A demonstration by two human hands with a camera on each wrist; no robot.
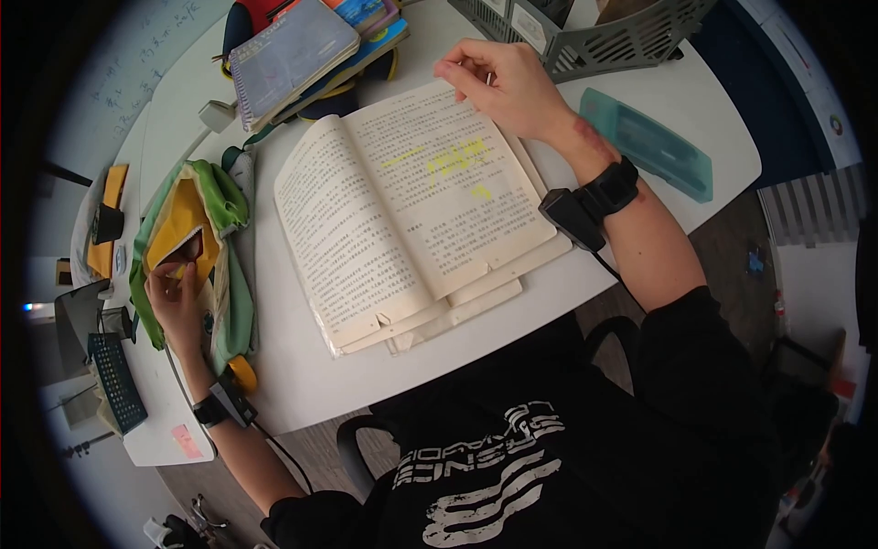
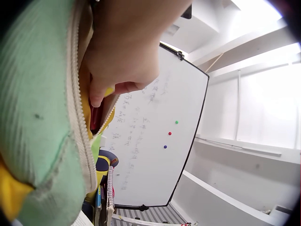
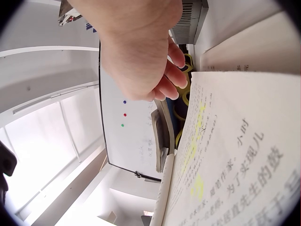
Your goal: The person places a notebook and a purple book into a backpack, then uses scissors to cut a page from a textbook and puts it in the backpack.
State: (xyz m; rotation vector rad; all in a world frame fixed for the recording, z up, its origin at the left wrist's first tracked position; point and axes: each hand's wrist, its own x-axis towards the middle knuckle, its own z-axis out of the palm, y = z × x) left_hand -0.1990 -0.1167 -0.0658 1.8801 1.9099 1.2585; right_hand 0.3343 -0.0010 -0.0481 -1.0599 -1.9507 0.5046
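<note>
My left hand [image 1: 176,306] reaches into the unzipped mouth of a green pencil pouch [image 1: 240,316] with a yellow lining. Its fingers dip past the zip, and one fingertip is right at a dark red object [image 2: 96,117] inside; most of that object is hidden. An open book [image 1: 457,197] with printed text and yellow highlighter marks lies in front of me. Over the book's top right edge hovers my right hand [image 1: 512,87], its fingers loosely bent. Nothing shows between those fingers in the right wrist view.
A teal pencil case [image 1: 645,146] lies right of the book. Behind stand a grey slotted basket [image 1: 622,50] and a stack of books topped by a spiral notebook [image 1: 293,59]. A whiteboard [image 2: 160,127] stands beyond the white table [image 1: 311,393].
</note>
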